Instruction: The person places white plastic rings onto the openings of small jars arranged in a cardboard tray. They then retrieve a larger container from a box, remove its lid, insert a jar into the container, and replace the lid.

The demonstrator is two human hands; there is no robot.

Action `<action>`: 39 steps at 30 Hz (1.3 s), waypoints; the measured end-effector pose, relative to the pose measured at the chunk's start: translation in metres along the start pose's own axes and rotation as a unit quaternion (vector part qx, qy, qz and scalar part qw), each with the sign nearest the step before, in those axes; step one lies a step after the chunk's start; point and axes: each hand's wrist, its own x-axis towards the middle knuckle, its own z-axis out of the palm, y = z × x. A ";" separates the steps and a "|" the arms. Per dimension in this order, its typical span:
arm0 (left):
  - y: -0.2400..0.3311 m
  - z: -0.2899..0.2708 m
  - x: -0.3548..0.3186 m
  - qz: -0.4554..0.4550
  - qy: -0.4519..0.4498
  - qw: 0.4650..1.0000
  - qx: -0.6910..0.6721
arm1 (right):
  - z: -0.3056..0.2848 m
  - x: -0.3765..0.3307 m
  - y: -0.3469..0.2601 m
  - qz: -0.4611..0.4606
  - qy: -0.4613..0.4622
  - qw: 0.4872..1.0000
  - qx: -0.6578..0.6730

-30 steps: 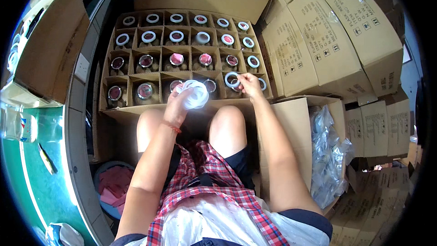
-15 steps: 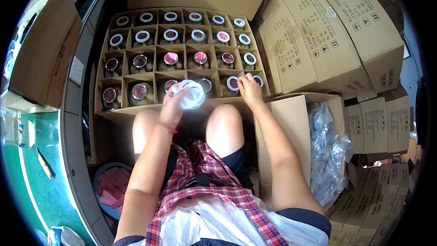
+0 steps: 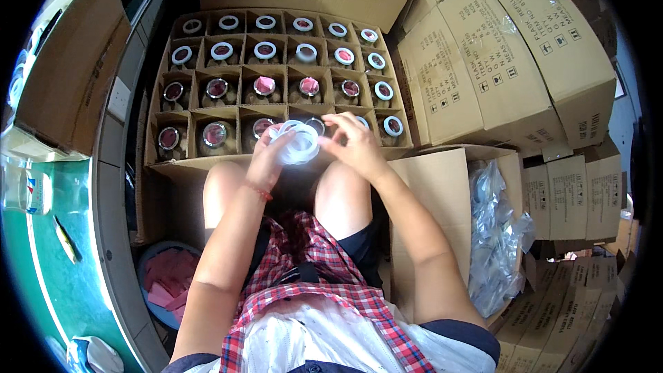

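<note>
A bunch of white translucent rings (image 3: 300,144) is gripped in my left hand (image 3: 265,161), just in front of the divided carton (image 3: 331,88). My right hand (image 3: 357,146) reaches in from the right with thumb and fingers spread; its fingertips are at the edge of the rings, and I cannot tell whether they touch. Glass flasks stand upright in the carton's cells. Many mouths wear white rings, such as the flask ring (image 3: 393,126) at the front right corner. Several others show bare silvery rims, like the flask (image 3: 215,134), and two have pink paper (image 3: 264,85) poking out.
Left of my legs sits a blue tub (image 3: 153,304) of pink paper pieces. A carton with clear plastic bags (image 3: 496,228) stands at my right. Stacked cardboard boxes (image 3: 476,69) rise beyond it. A green table (image 3: 65,200) with a cutter knife (image 3: 65,240) lies at far left.
My right hand has left the front right flask and moved left to the bunch of rings, its fingers spreading. The front right flask's white ring now shows fully. My left hand stays nearly in place.
</note>
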 end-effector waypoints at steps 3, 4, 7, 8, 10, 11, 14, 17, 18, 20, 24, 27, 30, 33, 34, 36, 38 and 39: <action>-0.001 -0.001 0.000 0.010 -0.010 1.000 -0.021 | 0.018 0.010 0.006 0.011 -0.027 1.000 0.008; -0.001 0.000 0.001 0.005 -0.001 1.000 -0.029 | 0.020 0.012 0.012 0.076 -0.031 0.991 0.106; 0.006 0.001 -0.003 0.009 -0.012 0.999 -0.041 | 0.018 0.023 0.010 0.250 -0.054 0.902 0.347; 0.003 -0.007 0.002 0.013 -0.018 0.999 -0.040 | 0.016 0.027 0.011 0.260 -0.042 0.884 0.387; 0.007 -0.003 0.000 0.012 -0.018 0.999 -0.041 | 0.007 0.034 0.010 0.286 -0.012 0.858 0.427; 0.008 -0.002 -0.001 0.012 -0.018 0.999 -0.042 | 0.006 0.036 0.022 0.284 -0.007 0.855 0.435; 0.012 -0.003 -0.003 0.019 -0.007 0.999 -0.040 | -0.002 0.053 0.048 0.254 0.075 0.890 0.372; 0.013 0.003 -0.001 0.011 -0.020 0.999 -0.042 | -0.009 0.073 0.140 0.166 0.190 0.946 0.204; 0.015 0.004 -0.002 0.009 -0.016 0.999 -0.039 | -0.010 0.076 0.154 0.120 0.198 0.970 0.068; 0.013 0.006 -0.001 0.004 -0.011 0.999 -0.038 | -0.013 0.076 0.177 0.066 0.178 0.966 -0.175; 0.014 -0.001 0.000 0.008 0.005 0.999 -0.037 | 0.003 0.068 0.171 0.058 0.007 0.955 -0.291; 0.013 -0.002 0.003 0.015 0.005 0.999 -0.038 | -0.001 0.058 0.165 0.036 0.001 0.928 -0.371; 0.011 -0.003 0.003 0.012 0.002 0.999 -0.051 | -0.003 0.048 0.170 0.046 -0.005 0.926 -0.374; 0.013 0.000 0.002 0.007 0.023 0.998 -0.057 | -0.006 0.048 0.175 0.072 -0.003 0.930 -0.359; 0.014 0.001 0.002 0.005 0.035 0.998 -0.057 | -0.007 0.049 0.177 0.086 -0.003 0.932 -0.351; 0.015 0.001 0.001 0.010 0.048 0.997 -0.065 | -0.008 0.050 0.175 0.090 -0.014 0.929 -0.359; 0.016 0.000 0.000 0.018 0.052 0.996 -0.071 | -0.007 0.052 0.169 0.068 0.006 0.936 -0.345; 0.016 -0.001 0.000 0.025 0.050 0.996 -0.074 | -0.005 0.055 0.156 0.042 0.029 0.944 -0.326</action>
